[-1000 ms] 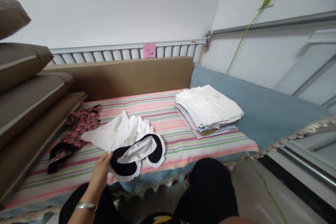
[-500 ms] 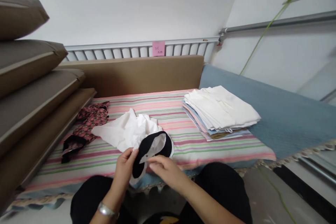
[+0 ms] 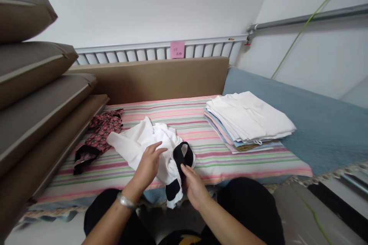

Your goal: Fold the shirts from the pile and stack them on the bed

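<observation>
Black trim [image 3: 178,156] passed from left hand [image 3: 147,166] to right hand [image 3: 195,187].
Right hand pinches it; left hand, released, hovers over the white garment [image 3: 168,141], leaving a one-handed hold.

Head-worn camera: faces forward and down over the knees [image 3: 250,208], toward white cloth [image 3: 139,138] (near range) and wall [image 3: 161,7].
</observation>
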`<control>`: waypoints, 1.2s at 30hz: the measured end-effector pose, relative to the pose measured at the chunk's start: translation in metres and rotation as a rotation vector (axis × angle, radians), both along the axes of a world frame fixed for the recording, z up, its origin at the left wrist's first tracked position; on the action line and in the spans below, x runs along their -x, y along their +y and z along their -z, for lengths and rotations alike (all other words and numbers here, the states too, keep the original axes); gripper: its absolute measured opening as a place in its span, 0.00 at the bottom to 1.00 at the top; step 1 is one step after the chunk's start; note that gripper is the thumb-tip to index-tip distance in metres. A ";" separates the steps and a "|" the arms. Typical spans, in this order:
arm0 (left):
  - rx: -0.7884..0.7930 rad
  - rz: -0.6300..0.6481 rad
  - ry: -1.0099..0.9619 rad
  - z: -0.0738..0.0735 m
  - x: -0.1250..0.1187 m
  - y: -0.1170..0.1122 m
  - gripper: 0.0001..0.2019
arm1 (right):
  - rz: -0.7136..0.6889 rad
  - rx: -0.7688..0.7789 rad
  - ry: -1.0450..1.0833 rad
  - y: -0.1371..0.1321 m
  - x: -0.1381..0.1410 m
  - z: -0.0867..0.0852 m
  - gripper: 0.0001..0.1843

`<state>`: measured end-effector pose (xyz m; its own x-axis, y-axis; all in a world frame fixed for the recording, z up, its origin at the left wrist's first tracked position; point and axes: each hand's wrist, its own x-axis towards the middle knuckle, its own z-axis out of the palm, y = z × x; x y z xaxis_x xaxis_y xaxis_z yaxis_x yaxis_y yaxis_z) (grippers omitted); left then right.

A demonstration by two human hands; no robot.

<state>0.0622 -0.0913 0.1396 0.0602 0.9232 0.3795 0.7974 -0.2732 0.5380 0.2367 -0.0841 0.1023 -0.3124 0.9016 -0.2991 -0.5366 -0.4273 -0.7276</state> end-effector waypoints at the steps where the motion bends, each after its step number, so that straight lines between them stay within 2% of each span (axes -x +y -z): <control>1: 0.050 0.064 0.107 -0.004 0.003 0.007 0.25 | 0.001 -0.003 -0.009 -0.001 0.000 0.001 0.16; 4: 0.228 0.205 0.345 -0.013 0.001 0.025 0.28 | -0.043 -0.038 -0.014 -0.002 0.001 0.002 0.18; 7: 0.307 0.200 0.444 -0.016 0.000 0.032 0.18 | -0.043 -0.055 -0.018 -0.001 -0.001 0.002 0.19; 10: 0.258 0.118 0.361 -0.017 0.010 0.025 0.08 | 0.005 -0.015 -0.029 0.003 -0.003 0.002 0.19; 13: 0.174 0.056 0.213 -0.012 0.024 0.003 0.03 | 0.044 0.022 -0.062 0.006 0.000 0.001 0.20; 15: 0.134 0.005 0.160 -0.006 0.029 -0.015 0.05 | 0.076 0.002 -0.097 0.008 0.007 -0.001 0.20; 18: 0.157 -0.109 0.160 0.004 0.030 -0.042 0.10 | 0.084 -0.113 -0.182 0.012 0.021 -0.001 0.19; 21: 0.186 -0.236 0.112 0.005 0.027 -0.062 0.09 | 0.077 -0.224 -0.327 0.013 0.037 0.001 0.18; 23: 0.160 -0.242 0.031 0.002 0.022 -0.069 0.18 | 0.038 -0.270 -0.359 0.010 0.046 0.000 0.16; 26: 0.111 -0.138 -0.066 0.002 0.012 -0.067 0.27 | -0.100 -0.344 -0.265 -0.001 0.056 -0.006 0.15; 29: 0.121 -0.145 -0.193 0.017 0.009 -0.055 0.29 | -0.264 -0.295 -0.147 -0.013 0.057 -0.011 0.18; 31: 0.184 -0.201 -0.291 0.032 0.015 -0.048 0.26 | -0.369 -0.276 -0.153 -0.013 0.052 -0.011 0.20; 32: 0.225 -0.216 -0.330 0.039 0.020 -0.045 0.22 | -0.403 -0.321 -0.208 -0.009 0.046 -0.010 0.19; 34: 0.287 -0.225 -0.380 0.049 0.033 -0.043 0.16 | -0.376 -0.523 -0.414 0.006 0.031 -0.007 0.14; 36: 0.300 -0.248 -0.411 0.055 0.046 -0.044 0.14 | -0.200 -0.734 -0.677 0.029 0.012 -0.004 0.12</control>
<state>0.0163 -0.1348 0.0848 -0.2695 0.9619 0.0453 0.5272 0.1081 0.8429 0.2248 -0.0553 0.1064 -0.4478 0.8836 0.1366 0.1178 0.2098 -0.9706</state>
